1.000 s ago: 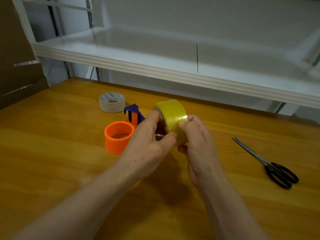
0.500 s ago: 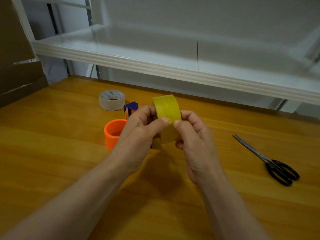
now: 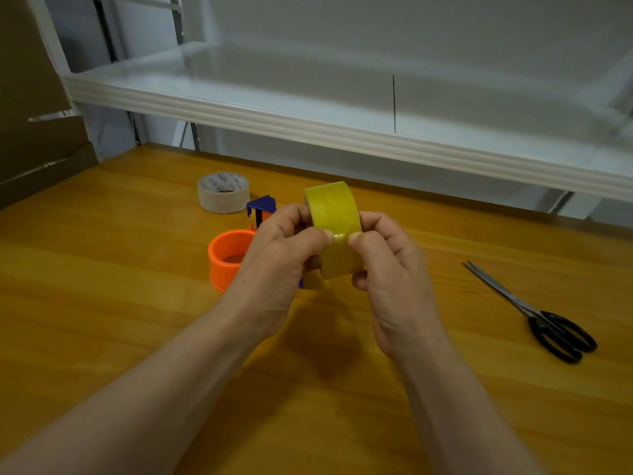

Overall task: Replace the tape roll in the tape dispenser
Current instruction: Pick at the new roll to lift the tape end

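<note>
Wooden table [image 3: 102, 303] (white shelf [image 3: 308, 128] behind)

Only the pale tape roll [image 3: 223, 192], behind the orange dispenser ring [image 3: 228, 258], carries print on its core. The grey lettering is too small to read.

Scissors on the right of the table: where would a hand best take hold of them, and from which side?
The scissors lie flat and closed, black handle loops nearest the person, blades pointing away. Probably best gripped at the loops, coming from above on the near side.
</note>
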Motion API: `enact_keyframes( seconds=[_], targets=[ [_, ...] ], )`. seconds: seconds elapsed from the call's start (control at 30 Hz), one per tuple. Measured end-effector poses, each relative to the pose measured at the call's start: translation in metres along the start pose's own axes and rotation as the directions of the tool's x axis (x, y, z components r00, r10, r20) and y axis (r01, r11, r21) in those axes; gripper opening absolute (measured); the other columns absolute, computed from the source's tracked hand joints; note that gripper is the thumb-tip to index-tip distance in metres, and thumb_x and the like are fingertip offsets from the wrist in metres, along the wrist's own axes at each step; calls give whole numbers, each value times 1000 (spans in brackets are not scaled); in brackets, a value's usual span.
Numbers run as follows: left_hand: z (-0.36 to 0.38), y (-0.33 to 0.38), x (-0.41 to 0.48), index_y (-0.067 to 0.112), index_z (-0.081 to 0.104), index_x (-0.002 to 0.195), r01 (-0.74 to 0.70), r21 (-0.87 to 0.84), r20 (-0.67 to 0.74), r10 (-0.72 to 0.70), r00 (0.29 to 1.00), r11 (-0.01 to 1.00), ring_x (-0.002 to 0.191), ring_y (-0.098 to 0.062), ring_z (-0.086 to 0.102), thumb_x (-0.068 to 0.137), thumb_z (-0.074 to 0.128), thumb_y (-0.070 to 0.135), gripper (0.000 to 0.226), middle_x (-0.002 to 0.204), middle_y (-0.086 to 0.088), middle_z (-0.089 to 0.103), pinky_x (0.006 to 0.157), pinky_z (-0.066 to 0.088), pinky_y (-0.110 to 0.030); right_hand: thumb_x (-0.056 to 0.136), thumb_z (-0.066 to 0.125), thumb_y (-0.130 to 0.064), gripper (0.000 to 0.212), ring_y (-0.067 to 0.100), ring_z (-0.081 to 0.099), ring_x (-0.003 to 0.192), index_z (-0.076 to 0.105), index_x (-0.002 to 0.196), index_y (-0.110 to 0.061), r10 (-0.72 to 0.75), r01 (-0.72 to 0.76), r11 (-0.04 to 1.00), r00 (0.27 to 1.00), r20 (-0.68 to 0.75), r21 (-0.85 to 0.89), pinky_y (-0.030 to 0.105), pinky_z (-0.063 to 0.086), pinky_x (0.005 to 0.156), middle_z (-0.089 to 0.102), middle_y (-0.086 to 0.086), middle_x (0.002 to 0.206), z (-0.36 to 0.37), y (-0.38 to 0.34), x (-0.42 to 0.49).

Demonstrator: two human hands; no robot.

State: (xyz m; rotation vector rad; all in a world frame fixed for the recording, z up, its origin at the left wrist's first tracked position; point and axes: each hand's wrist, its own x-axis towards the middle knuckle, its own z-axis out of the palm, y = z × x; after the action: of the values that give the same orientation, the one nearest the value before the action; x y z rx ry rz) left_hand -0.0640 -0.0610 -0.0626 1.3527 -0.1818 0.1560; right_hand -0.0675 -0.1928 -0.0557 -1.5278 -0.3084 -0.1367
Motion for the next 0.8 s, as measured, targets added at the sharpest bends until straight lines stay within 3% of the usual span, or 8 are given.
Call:
enact_keyframes(
  seconds=[0.13, 0.23, 0.3, 0.4, 0.47, 0.6, 0.67, 0.8],
  targets=[
    [5, 2, -1, 15, 68, 92, 35, 16, -31, -35, 999, 999, 75, -19, 65, 81, 63, 26, 16, 81, -3, 68, 69, 54, -40, 99, 54, -25, 23, 9, 55, 63, 66, 79, -25, 34, -33, 999, 999, -33, 14, 21, 44, 50, 63, -2, 71, 3, 0, 0],
    [9, 5, -2, 12, 60, 86, 68, -1, -84, -68, 994, 998, 73, -28, 53, 92, 60, 28, 17, 77, -10, 54, 61, 48, -39, 100, 56, -36, 30, 35, 62, 74, 64, 83, -12, 53, -53, 999, 998, -30, 12, 46, 56, 56, 66, 27, 90, 4, 2, 0],
    [10, 7, -1, 10, 60, 89, 86, -21, -100, -88, 991, 996, 75, -29, 50, 95, 59, 29, 21, 83, -11, 53, 64, 46, -43, 99, 57, -37, 34, 35, 59, 70, 62, 84, -7, 65, -65, 998, 997, -30, -4, 36, 52, 48, 64, 31, 90, 4, 1, -1],
    [9, 8, -1, -3, 61, 95, 104, -71, -110, -112, 988, 992, 80, -30, 50, 96, 59, 31, 33, 91, -12, 55, 70, 42, -47, 101, 57, -29, 29, 11, 52, 57, 61, 75, -16, 85, -84, 996, 996, -19, 12, 16, 38, 42, 59, 4, 69, 3, -2, -1],
    [8, 8, -1, -13, 58, 107, 122, -84, -111, -131, 985, 989, 84, -32, 52, 97, 60, 32, 46, 97, -14, 57, 73, 43, -48, 101, 57, -26, 27, 9, 52, 56, 61, 74, -20, 85, -85, 996, 996, -1, 17, 15, 38, 41, 58, -4, 67, 3, -4, -1],
    [6, 10, -1, -9, 61, 117, 157, -109, -138, -171, 976, 982, 87, -33, 55, 98, 58, 35, 47, 100, -17, 60, 75, 47, -47, 100, 57, -23, 16, 15, 54, 64, 66, 89, -18, 90, -90, 996, 996, 26, -29, 20, 41, 43, 63, 0, 77, 3, -4, -2],
    [5, 10, -2, -3, 65, 115, 140, -43, -121, -144, 982, 989, 86, -33, 58, 98, 57, 39, 46, 98, -23, 63, 75, 53, -48, 100, 56, -21, 16, 11, 54, 61, 68, 89, -19, 89, -88, 995, 996, 6, -36, 20, 42, 44, 64, -3, 75, 3, -4, -1],
    [12, 8, -7, 11, 60, 111, 9, 277, -41, 2, 999, 961, 81, -26, 60, 94, 57, 48, 40, 99, -27, 63, 80, 54, -62, 100, 54, -14, 25, -1, 53, 53, 67, 80, -21, 56, -54, 998, 996, -68, 25, 14, 41, 45, 63, -15, 62, -4, -7, 2]
  ],
)
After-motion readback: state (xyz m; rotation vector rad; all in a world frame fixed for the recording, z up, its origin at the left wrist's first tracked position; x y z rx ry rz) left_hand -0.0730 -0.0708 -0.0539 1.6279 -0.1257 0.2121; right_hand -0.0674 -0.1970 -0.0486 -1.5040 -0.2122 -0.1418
